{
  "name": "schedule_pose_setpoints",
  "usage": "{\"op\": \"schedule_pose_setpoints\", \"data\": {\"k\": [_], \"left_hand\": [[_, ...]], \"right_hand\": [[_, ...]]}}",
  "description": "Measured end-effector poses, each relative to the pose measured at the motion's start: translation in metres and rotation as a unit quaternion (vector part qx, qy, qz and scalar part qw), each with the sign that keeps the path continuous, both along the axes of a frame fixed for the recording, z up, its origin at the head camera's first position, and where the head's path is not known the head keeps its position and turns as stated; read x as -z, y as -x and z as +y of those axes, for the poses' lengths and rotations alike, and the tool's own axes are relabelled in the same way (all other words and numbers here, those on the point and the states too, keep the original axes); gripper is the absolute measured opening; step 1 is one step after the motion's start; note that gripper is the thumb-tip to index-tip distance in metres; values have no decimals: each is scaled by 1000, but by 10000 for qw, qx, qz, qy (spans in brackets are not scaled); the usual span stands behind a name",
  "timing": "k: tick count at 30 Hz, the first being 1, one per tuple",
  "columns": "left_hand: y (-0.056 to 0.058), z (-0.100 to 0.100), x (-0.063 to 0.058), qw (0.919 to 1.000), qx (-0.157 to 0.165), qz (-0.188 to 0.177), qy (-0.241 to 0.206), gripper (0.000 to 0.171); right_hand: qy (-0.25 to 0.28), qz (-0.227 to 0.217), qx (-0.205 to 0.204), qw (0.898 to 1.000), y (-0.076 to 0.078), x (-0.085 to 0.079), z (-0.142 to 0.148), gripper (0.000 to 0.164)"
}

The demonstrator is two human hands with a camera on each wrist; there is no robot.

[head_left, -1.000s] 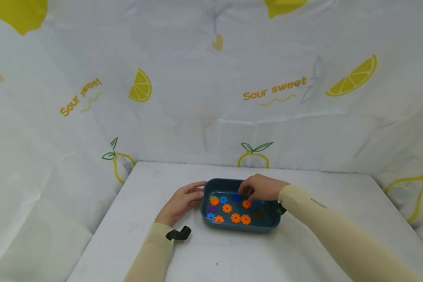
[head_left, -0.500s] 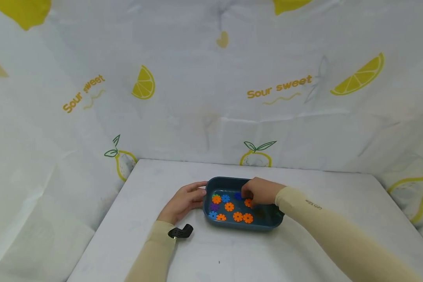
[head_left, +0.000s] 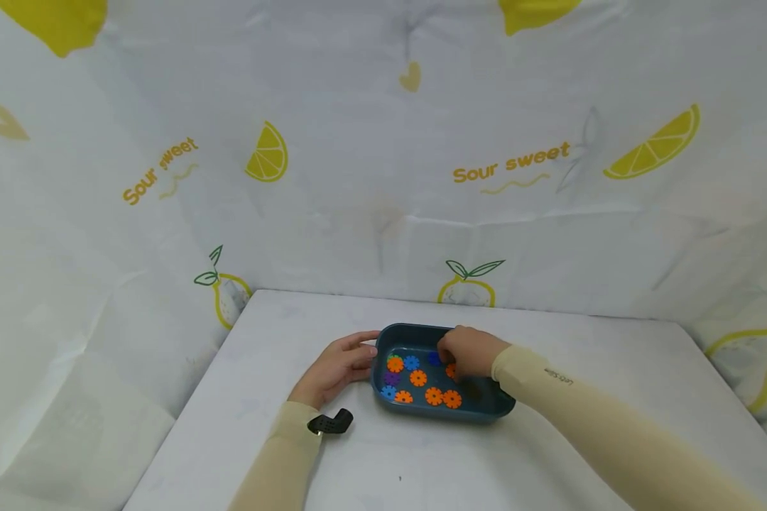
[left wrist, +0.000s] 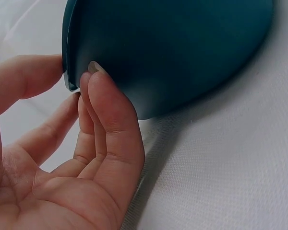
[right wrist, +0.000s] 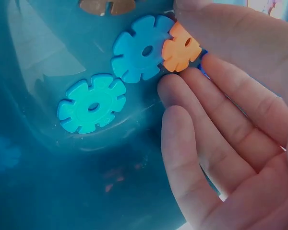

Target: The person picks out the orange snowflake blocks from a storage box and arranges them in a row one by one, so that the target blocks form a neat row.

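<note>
A dark teal tray (head_left: 422, 411) holds several notched plastic discs, the snowflake kind that slot together. My left hand (head_left: 334, 370) rests at the tray's left end, its thumb and fingertips touching the rim and outer wall in the left wrist view. My right hand (head_left: 474, 350) reaches down inside the right part of the tray. In the right wrist view its thumb and fingers pinch an orange snowflake disc (right wrist: 180, 50), which overlaps a blue disc (right wrist: 143, 50) behind it. A turquoise-looking disc (right wrist: 92, 104) lies just beside that one. The thumb covers part of the orange disc.
Several orange discs, such as one orange disc (head_left: 434, 396), lie at the tray's left and front, with a purple disc (head_left: 392, 378) among them. The white table (head_left: 332, 468) meets a lemon-print cloth (head_left: 345, 234) at its back edge.
My right hand has turned and lowered a little deeper into the tray, covering more of the discs there. The left hand stays at the tray's end. The whole view has shifted slightly.
</note>
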State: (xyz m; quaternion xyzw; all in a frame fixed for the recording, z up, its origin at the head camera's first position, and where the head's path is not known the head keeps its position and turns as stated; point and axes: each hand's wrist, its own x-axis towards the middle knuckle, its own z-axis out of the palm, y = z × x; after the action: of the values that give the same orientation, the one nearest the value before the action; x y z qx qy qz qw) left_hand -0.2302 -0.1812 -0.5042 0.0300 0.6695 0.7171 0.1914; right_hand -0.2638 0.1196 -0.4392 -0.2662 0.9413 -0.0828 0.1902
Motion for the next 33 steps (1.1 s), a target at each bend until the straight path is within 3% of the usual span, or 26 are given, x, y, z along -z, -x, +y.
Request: {"op": "schedule_pose_setpoints", "data": {"k": [9,13,22,33], "left_hand": [[-2,6,3,9999,42,-96,-88,55],[-3,7,4,9999,96,-68,-125,56],[-1,4,5,9996,9,-112,-267,55],[-5,7,3,9998,-49,-130,-169,57]], "right_hand": [[-106,-35,31,9999,-2,0,3,20],[-9,-94,51,9999,-4,-8,2,19],[623,54,-69,9980,-6,-35,9,21],[1696,-116,251,9851,-12,-39,49,28]]}}
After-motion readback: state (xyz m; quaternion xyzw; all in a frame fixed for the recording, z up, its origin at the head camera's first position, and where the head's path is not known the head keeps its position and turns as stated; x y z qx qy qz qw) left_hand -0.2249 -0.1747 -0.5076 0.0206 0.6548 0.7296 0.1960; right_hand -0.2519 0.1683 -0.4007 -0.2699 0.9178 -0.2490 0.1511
